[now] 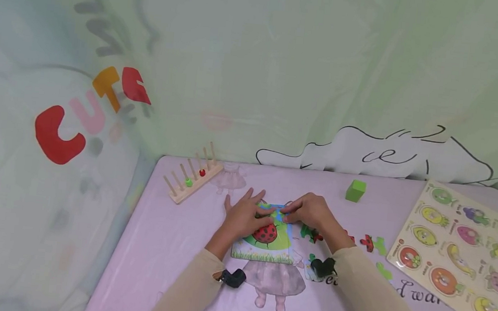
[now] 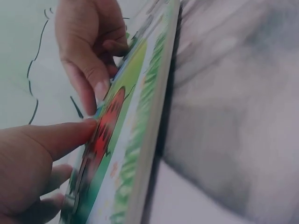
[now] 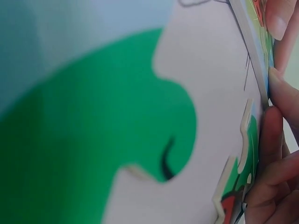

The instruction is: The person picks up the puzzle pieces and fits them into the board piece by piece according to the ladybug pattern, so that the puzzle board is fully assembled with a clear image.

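Pinching the likely light, stiff ladybird puzzle (image 1: 267,247) by its one-o'clock corner: right hand (image 1: 311,211); left hand (image 1: 244,219) is spreading

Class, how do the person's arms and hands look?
The left sleeve and right sleeve are long, plain and beige. Each carries a small black device near its end. The left hand and right hand wear no gloves.

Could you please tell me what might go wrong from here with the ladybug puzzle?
The left hand rests on the ladybug puzzle, so uneven pressure might shift a piece. The right hand, close beside it, could bump it. Loose pieces lie near the right sleeve, which might sweep them aside.
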{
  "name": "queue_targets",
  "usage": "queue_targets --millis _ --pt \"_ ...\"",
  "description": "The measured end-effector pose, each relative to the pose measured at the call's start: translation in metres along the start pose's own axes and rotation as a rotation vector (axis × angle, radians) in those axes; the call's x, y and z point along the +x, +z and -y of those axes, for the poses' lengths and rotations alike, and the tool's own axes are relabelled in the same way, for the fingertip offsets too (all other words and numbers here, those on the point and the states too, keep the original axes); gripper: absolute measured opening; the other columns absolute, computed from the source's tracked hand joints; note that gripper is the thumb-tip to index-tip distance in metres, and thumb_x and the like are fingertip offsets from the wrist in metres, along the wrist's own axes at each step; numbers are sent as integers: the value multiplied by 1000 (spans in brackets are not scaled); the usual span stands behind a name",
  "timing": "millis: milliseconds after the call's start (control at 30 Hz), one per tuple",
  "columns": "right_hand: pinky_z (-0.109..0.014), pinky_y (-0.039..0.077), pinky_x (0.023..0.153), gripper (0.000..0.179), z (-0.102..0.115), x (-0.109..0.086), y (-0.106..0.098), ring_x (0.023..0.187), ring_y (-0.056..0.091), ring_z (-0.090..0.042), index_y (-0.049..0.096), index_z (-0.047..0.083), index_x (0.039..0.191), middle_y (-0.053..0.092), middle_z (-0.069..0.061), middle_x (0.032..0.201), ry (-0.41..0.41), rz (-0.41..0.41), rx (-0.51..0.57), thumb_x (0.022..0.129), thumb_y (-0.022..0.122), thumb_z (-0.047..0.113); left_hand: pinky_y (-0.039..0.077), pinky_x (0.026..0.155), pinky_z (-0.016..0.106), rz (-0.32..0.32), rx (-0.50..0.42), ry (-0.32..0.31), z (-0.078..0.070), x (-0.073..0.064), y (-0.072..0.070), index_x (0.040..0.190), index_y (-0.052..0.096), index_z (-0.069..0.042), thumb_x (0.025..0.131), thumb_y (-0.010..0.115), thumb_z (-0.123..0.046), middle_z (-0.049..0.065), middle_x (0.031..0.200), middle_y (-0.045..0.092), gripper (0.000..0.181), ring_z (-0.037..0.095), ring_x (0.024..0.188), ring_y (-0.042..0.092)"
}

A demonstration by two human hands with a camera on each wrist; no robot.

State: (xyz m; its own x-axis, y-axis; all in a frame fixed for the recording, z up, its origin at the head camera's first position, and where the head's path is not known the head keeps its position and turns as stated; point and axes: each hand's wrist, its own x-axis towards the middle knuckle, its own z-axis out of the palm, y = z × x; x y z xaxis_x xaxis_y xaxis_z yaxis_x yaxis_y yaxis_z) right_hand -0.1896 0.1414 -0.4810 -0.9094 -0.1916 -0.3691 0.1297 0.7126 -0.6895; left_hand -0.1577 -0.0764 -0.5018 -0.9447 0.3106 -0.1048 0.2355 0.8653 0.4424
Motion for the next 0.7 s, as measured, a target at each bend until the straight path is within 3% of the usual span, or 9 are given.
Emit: queue_targets --millis 133,367,700 --pt "-33 55 84 20 0 0 0 117 65 -27 85 23 96 74 -8 126 -6 -2 1 77 90 25 6 117 76 13 1 40 9 -1 -3 132 66 -41 98 62 -54 -9 163 38 37 21 158 23" --pt "-29 53 79 21 0 0 -1 115 65 -25 85 23 97 74 -7 126 -14 5 -28 78 89 27 14 118 74 14 48 113 34 -10 -16 130 70 -36 98 63 -51 -10 157 47 36 19 154 34" --pt "-27 52 75 21 0 -1 -3 109 66 -22 85 23 99 74 -9 125 -27 26 -36 79 89 28 1 109 86 118 181 108 56 -28 -36 142 55 -49 78 67 -77 -14 165 33 71 32 159 16"
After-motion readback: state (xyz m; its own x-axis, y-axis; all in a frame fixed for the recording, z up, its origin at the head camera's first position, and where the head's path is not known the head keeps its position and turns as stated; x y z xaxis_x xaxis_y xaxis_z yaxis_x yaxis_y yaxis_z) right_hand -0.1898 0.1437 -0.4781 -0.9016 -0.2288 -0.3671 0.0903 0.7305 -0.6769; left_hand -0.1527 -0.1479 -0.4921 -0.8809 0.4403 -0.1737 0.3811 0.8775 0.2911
